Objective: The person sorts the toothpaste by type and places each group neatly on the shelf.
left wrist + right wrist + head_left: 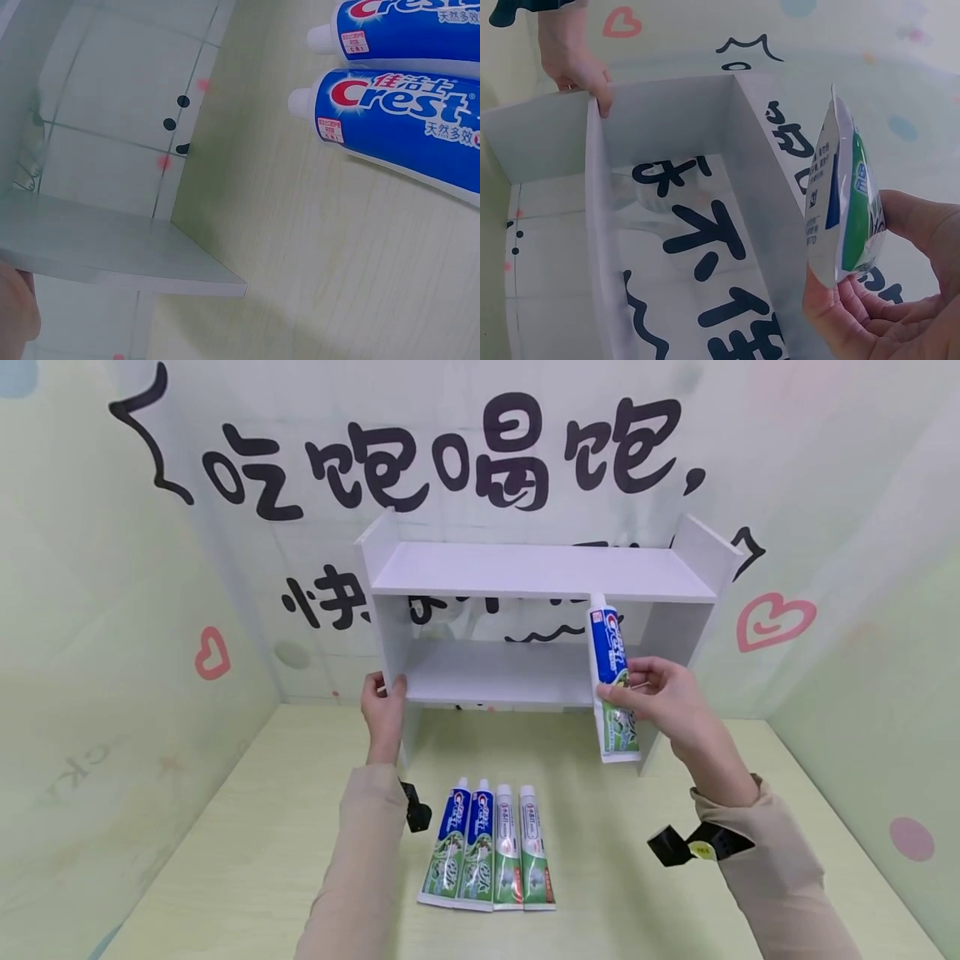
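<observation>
A blue and green toothpaste tube (609,643) is pinched between the thumb and fingers of my right hand (667,693), cap up, in front of the right part of a white two-tier shelf (540,568). In the right wrist view the tube (847,202) appears edge-on beside the shelf. My left hand (384,710) grips the shelf's left side panel, thumb on the inner side near the lower board. Two blue-green tubes (448,847) and two white-green tubes (536,852) lie side by side on the table, caps toward the shelf.
The pale wooden table (247,860) carries the shelf. Behind it stands a wall (465,385) with black lettering, and patterned panels (877,635) close in both sides. Black wrist cameras (671,846) sit at both sleeves.
</observation>
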{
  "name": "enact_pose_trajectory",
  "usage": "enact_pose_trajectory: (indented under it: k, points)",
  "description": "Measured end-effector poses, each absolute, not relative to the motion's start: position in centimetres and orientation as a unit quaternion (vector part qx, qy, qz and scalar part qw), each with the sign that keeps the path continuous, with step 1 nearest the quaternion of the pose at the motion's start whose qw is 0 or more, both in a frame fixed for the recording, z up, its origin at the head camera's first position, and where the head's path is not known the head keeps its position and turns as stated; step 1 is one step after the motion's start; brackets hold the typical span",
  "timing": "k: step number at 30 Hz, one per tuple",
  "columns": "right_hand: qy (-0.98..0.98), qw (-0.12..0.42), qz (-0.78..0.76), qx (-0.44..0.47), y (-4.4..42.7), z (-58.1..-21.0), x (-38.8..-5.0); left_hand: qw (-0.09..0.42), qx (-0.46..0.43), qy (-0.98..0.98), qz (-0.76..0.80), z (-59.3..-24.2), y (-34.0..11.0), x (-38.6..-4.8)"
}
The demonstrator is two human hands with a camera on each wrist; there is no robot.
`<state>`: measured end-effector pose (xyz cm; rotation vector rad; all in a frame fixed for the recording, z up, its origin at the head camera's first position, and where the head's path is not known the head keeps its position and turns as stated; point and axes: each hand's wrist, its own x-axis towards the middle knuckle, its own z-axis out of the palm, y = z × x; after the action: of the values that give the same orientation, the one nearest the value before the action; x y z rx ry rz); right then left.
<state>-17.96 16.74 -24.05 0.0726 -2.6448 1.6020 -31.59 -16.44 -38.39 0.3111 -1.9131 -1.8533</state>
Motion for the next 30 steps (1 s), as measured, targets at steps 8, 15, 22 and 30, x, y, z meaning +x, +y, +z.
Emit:
enact_pose_trajectory:
  k: [8, 15, 22, 30]
  points:
    - [-0.859, 0.031, 0.510, 0.011, 17.1, -23.1, -18.7, 0.224, 0.112, -0.694, -0.675, -38.3, -16.6, -31.4]
    - [-0.863, 0.044, 0.503, -0.005, 17.5, -22.3, -19.6, 0.224, 0.119, -0.692, -0.676, -38.4, -16.7, -31.8]
    - [-0.865, 0.080, 0.496, -0.010, 17.6, -21.5, -20.4, 0.225, 0.116, -0.691, -0.678, -38.4, -16.8, -32.0]
    - [-0.856, 0.100, 0.506, -0.030, 17.8, -20.4, -21.2, 0.223, 0.114, -0.691, -0.678, -38.5, -16.8, -31.9]
